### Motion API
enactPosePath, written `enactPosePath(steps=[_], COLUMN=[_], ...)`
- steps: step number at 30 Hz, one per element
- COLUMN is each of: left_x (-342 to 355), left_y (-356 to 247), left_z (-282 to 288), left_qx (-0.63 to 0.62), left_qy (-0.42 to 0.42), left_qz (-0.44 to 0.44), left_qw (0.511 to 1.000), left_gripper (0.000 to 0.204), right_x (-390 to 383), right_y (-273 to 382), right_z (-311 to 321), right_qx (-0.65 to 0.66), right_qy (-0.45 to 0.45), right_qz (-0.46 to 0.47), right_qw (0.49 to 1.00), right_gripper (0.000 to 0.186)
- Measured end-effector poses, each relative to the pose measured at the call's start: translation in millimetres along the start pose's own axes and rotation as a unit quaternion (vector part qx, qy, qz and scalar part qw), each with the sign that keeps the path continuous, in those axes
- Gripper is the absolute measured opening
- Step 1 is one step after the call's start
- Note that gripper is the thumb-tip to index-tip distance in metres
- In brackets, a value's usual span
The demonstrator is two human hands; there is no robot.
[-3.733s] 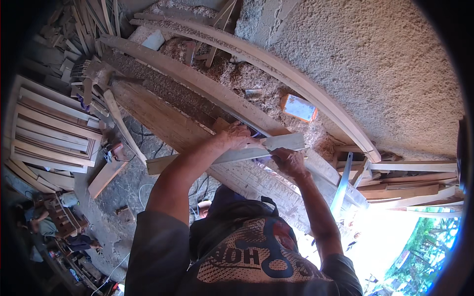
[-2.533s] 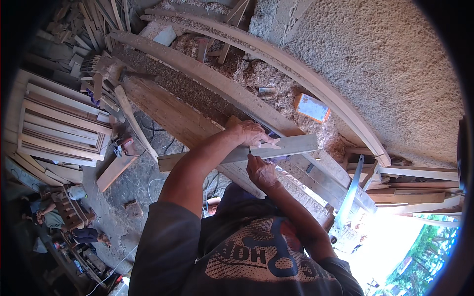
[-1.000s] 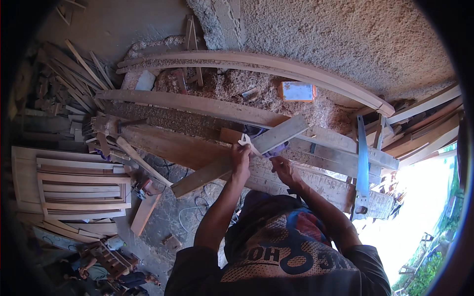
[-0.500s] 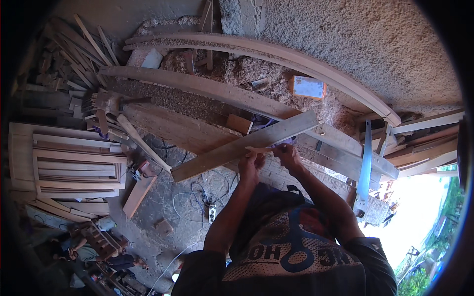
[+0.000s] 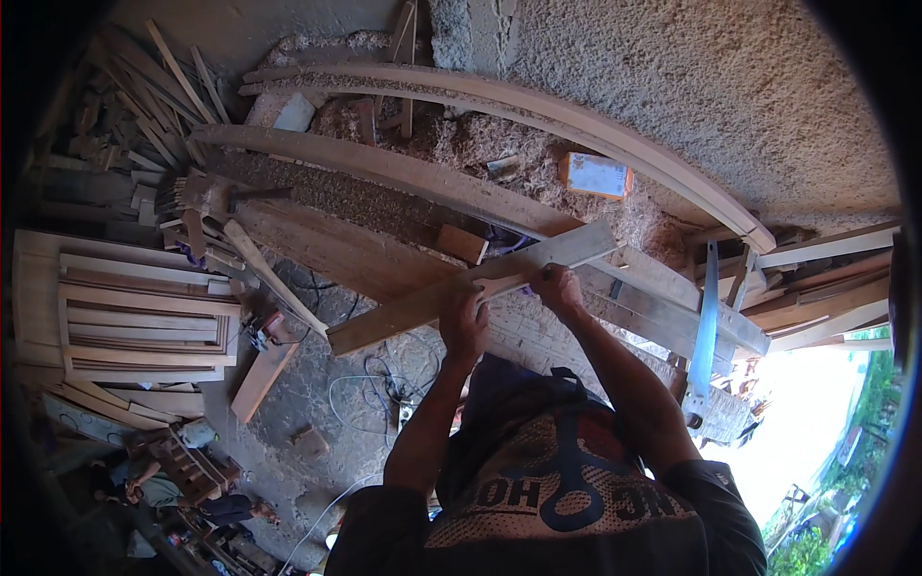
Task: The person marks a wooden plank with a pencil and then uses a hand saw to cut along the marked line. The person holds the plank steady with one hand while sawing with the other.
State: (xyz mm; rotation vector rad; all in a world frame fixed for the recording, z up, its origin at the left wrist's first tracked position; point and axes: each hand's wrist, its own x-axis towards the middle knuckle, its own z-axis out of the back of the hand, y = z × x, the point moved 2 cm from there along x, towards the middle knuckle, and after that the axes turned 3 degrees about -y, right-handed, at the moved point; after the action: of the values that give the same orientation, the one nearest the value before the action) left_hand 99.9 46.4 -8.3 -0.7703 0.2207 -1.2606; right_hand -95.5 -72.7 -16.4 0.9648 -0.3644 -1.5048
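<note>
A long wooden board lies slantwise across the bench beam in front of me. Over it, a small thin piece of wood spans the gap between my two hands. My left hand is closed at its left end, the fingers against the board. At the other end my right hand is closed on the piece, knuckles up near the board's right part. The fingertips are partly hidden, and whether the piece presses on the board I cannot tell.
A handsaw stands upright at the bench's right end. Behind are curved timbers, wood shavings and an orange-and-white box. A wooden frame and a tool on a plank are left. Cables cross the floor; another person is lower left.
My left hand has shifted left and its fingers have come over the board. The right hand has moved slightly up and left. The thin piece now lies lower, closer over the board.
</note>
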Motion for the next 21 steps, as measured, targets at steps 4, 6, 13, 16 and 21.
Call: enactPosePath(steps=[4, 6, 13, 16, 21], left_x=[0, 0, 2, 2, 2], left_y=[7, 9, 9, 7, 9], left_z=[-3, -4, -6, -6, -7], left_qx=[-0.044, -0.048, -0.045, -0.041, -0.042], left_qy=[0.000, -0.008, -0.009, -0.045, -0.032], left_qz=[0.024, 0.021, 0.028, 0.011, 0.016], left_qw=[0.999, 0.999, 0.999, 0.998, 0.998], left_gripper=[0.026, 0.024, 0.016, 0.014, 0.015], right_x=[-2, -6, -14, -17, -12], right_y=[-5, -3, 11, 18, 8], right_z=[1, 2, 6, 7, 3], right_qx=[0.014, 0.003, -0.007, -0.053, -0.061], right_qy=[-0.030, -0.021, -0.033, -0.030, -0.020], right_qz=[0.044, 0.071, 0.089, 0.090, 0.095], right_qw=[0.998, 0.997, 0.995, 0.994, 0.993], right_gripper=[0.038, 0.033, 0.023, 0.020, 0.021])
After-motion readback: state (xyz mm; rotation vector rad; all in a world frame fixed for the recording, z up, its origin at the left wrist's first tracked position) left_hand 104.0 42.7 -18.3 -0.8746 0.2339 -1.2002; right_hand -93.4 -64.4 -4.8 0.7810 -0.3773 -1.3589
